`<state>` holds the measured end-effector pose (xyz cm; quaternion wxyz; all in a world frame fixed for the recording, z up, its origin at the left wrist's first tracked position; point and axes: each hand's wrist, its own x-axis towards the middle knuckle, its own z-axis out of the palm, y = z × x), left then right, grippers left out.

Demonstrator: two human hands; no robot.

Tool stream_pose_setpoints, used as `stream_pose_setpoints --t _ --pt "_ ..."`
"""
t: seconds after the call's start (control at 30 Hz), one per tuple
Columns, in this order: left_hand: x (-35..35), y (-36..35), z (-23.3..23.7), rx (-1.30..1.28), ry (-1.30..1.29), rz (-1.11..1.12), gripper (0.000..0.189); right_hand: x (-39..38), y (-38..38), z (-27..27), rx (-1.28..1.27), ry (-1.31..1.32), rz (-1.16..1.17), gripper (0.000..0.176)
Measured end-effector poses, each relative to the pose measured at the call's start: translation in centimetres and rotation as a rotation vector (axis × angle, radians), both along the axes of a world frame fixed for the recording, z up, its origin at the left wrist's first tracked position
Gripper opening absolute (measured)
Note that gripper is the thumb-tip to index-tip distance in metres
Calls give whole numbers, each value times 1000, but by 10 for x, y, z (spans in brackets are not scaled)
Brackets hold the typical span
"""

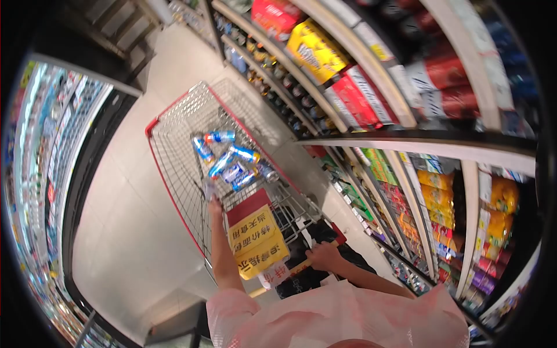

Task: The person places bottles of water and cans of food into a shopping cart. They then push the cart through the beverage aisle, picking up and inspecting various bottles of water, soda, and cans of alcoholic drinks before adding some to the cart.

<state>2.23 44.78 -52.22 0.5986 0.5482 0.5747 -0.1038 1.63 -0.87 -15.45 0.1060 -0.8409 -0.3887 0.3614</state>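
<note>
A wire shopping cart (171,184) with a red rim stands in front of me. Several blue cans (233,172) lie loose on its floor, toward the near end. My left hand (214,204) reaches into the basket just left of the cans, with a pale, blurred thing at its fingertips that I cannot make out. My right hand (325,256) is closed around the cart handle (301,266), beside a white strip (308,235). Between my arms, a yellow sign (259,240) with Chinese characters sits on the cart behind a dark red panel (248,207).
Shelves with drink packs rise on the right, among them a yellow pack (316,51) and red packs (355,98). Lower shelves hold orange bags (436,197). A lit refrigerated case (49,133) runs along the left. Pale tiled floor (125,214) lies between.
</note>
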Motion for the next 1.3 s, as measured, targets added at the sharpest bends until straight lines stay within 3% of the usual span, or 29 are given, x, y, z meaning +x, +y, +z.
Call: stream_pose_setpoints --t 0.03,0.07,0.13,0.17,0.27,0.37,0.4,0.5,0.57,0.7,0.77,0.83,0.9,0.97,1.03,1.07,1.17,1.2,1.3 --pt "-4 1 30 -58 62 -68 57 2 -2 1 1 7 11 15" --pt "-16 2 57 -97 -40 -209 57 2 -3 2 0 17 20 17" --pt "-31 -13 117 -23 26 -390 58 1 -6 5 -23 46 36 24" --pt "-33 -22 146 -40 23 -375 59 3 -10 4 54 47 20 24" --pt "-33 -55 215 201 -12 -554 61 14 -21 16 280 94 10 26" --pt "-13 -112 318 253 -92 -592 59 12 -32 37 638 313 -524 27" --pt "-9 -130 349 245 -122 -599 58 19 -36 60 634 363 -642 39" --pt "10 -207 441 -238 -336 -201 51 38 -43 113 717 -396 -568 50" --pt "18 -250 484 -660 -413 -155 44 52 -48 144 734 -507 -570 63" --pt "37 -342 576 -1070 -506 -157 47 69 -54 172 755 -714 -640 79" --pt "38 -378 601 -1222 -533 -178 49 73 -71 184 997 -631 -661 76" --pt "42 -401 625 -1232 -568 -314 53 82 -83 180 1127 -821 -731 74" --pt "47 -422 648 -1049 -528 -458 59 79 -108 216 1175 -805 -749 70" --pt "48 -424 672 -956 -619 -722 65 68 -128 267 1039 -631 -906 63" --pt "54 -409 693 -929 -849 -1121 71 77 -144 295 1079 -671 -1072 71" --pt "56 -400 692 -902 -899 -1155 59 88 -159 310 1190 -603 -1071 68" --pt "66 -371 660 -503 -977 -1154 38 106 -188 380 1398 -462 -1141 61" --pt "69 -359 639 -435 -908 -1062 32 113 -198 399 1392 -499 -1142 58" --pt "72 -305 533 -86 -844 -967 20 137 -230 429 1369 -630 -1116 54"
